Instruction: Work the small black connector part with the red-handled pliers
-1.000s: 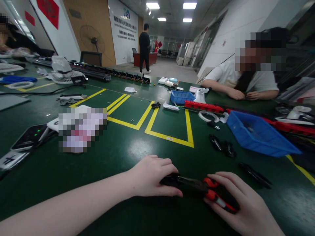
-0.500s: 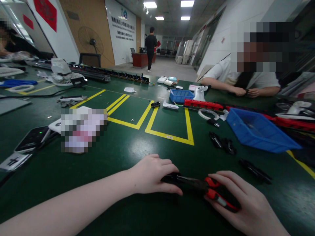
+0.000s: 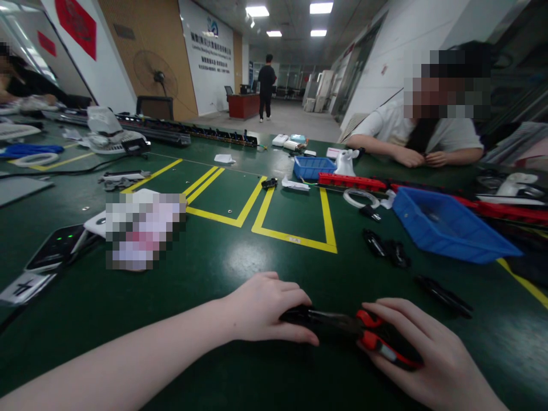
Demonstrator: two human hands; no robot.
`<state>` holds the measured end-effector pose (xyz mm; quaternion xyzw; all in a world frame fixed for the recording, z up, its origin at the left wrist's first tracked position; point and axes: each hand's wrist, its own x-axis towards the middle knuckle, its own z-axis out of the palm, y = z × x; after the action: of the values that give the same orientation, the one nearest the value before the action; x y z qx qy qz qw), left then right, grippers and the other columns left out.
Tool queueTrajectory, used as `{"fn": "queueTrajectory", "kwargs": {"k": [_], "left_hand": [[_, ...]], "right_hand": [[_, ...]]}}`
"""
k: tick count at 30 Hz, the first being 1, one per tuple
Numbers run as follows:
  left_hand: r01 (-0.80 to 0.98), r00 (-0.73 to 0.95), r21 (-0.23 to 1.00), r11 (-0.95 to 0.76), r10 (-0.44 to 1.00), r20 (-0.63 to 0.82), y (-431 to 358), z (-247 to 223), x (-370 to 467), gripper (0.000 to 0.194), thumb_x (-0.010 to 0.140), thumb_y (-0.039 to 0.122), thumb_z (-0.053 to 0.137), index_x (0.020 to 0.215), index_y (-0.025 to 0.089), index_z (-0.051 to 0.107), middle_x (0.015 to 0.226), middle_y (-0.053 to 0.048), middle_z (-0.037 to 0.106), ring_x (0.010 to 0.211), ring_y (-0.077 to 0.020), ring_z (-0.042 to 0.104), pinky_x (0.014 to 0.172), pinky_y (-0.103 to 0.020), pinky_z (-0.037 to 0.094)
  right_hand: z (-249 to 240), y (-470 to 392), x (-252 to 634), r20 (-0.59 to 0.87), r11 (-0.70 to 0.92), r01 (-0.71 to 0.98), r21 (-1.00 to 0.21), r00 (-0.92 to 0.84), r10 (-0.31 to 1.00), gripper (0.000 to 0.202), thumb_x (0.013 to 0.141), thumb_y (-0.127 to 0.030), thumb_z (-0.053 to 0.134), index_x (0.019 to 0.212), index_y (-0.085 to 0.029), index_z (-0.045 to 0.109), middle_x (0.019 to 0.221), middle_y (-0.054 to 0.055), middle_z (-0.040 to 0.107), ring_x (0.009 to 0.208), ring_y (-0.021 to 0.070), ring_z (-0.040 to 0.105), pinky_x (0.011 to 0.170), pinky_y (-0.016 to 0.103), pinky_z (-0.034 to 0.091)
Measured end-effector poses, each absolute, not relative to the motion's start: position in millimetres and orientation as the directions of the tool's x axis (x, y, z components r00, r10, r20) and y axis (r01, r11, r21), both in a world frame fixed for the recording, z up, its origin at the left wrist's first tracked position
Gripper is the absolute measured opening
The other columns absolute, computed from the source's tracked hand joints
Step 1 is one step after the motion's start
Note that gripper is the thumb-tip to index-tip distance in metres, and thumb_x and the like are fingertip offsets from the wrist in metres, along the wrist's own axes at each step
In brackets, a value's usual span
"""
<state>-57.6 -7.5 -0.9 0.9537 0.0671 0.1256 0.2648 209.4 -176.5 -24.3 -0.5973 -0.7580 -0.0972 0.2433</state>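
Note:
My right hand [image 3: 422, 348] is wrapped round the red and black handles of a pair of pliers [image 3: 377, 337] at the lower right. The metal jaws point left and reach a black object [image 3: 297, 314]. That object is held between the thumb and fingers of my left hand [image 3: 274, 308], which covers much of it, so its shape is hard to make out. Both hands are low over the green table [image 3: 205, 365], with the pliers lying between them.
On the right stand a large blue bin [image 3: 454, 225], black parts [image 3: 443, 295] and a red strip [image 3: 353, 181]. A blurred-out phone-like item [image 3: 148, 228] lies left. Across the table sits a person [image 3: 411, 131]; another person [image 3: 266, 85] walks farther back.
The person in the background has moved slightly right, and the view has shifted a little. My hands and the pliers have hardly moved.

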Motion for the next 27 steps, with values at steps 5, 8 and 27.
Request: {"fn": "queueTrajectory", "kwargs": {"k": [5,8,27], "left_hand": [[0.067,0.964,0.544,-0.837,0.194,0.180,-6.3,0.7,-57.1,0.043,0.090,0.059,0.065,0.103,0.018,0.064,0.092,0.000,0.070,0.073,-0.0150,0.064,0.069,-0.027,0.042],[0.084,0.966,0.565,-0.821,0.206,0.155,-6.4,3.1,-57.2,0.043,0.090,0.059,0.066,0.104,0.019,0.064,0.092,0.000,0.071,0.073,-0.0149,0.064,0.071,-0.027,0.044],[0.098,0.958,0.512,-0.854,0.221,0.185,-10.2,0.8,-57.8,0.048,0.085,0.055,0.073,0.115,0.020,0.059,0.101,0.000,0.070,0.083,-0.0160,0.068,0.073,-0.028,0.046]], "right_hand": [[-24.2,-176.0,212.6,0.491,0.307,0.946,-0.100,-0.222,0.842,0.043,0.086,-0.036,0.062,0.128,-0.025,0.059,0.114,0.010,0.065,0.095,0.0234,0.067,0.076,0.035,0.058],[-23.9,-175.9,215.5,0.496,0.303,0.951,-0.060,-0.235,0.836,0.045,0.087,-0.033,0.060,0.131,-0.024,0.057,0.115,0.010,0.065,0.097,0.0242,0.067,0.078,0.036,0.058],[-18.1,-176.6,201.2,0.510,0.279,0.948,-0.152,-0.166,0.844,0.038,0.085,-0.031,0.058,0.122,-0.024,0.061,0.107,0.010,0.068,0.089,0.0230,0.068,0.073,0.035,0.057]]}}
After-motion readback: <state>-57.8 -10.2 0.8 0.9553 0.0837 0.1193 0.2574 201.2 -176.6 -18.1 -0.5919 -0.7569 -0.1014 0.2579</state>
